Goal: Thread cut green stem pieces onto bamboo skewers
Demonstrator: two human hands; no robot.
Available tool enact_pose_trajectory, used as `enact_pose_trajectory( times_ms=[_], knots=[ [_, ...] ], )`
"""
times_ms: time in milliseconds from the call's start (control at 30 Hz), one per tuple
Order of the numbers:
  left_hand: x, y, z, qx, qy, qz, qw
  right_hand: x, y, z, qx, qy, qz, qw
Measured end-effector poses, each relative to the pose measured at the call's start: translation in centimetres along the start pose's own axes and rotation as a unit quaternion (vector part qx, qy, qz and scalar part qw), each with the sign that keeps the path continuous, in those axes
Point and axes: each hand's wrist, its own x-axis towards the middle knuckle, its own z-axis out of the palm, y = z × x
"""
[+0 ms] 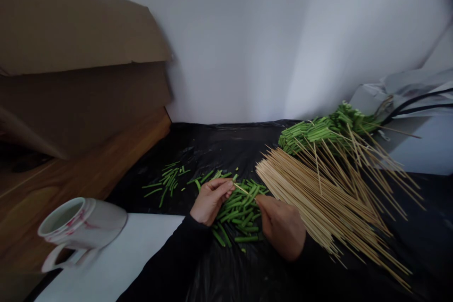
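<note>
My left hand [213,198] pinches a short green bean piece [235,178] between thumb and fingertips. In my right hand [282,226], the fingers are closed around a thin wooden skewer [242,188], whose far end points left and meets my left fingertips. How far the skewer runs into the piece is hidden by the fingers. Below both hands lies a loose pile of cut green bean pieces [237,212]. Just right of my right hand spreads a large heap of bare wooden skewers [318,193].
Black plastic sheeting [219,146] covers the work surface. Skewered green beans [311,134] are stacked at the back right beside a white box [417,144]. A smaller scatter of pieces [170,179] lies left. A stained mug [87,222] lies tilted near a white board [148,233]. A cardboard box [81,28] stands back left.
</note>
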Motion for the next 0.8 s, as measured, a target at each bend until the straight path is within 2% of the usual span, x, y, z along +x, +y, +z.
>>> enact_pose_trajectory(
  times_ms=[300,533,800],
  knots=[
    [0.07,-0.41,-0.06,0.056,0.032,0.044,0.997,-0.1,-0.11,0.02,-0.061,0.022,-0.032,0.997],
    [-0.21,0.06,0.27,-0.011,-0.006,0.001,1.0,-0.01,-0.3,0.06,0.021,-0.013,0.018,1.0],
    [-0.1,0.17,0.21,-0.047,-0.002,-0.016,0.999,0.29,-0.54,-0.29,0.047,-0.013,0.023,0.999]
  ],
)
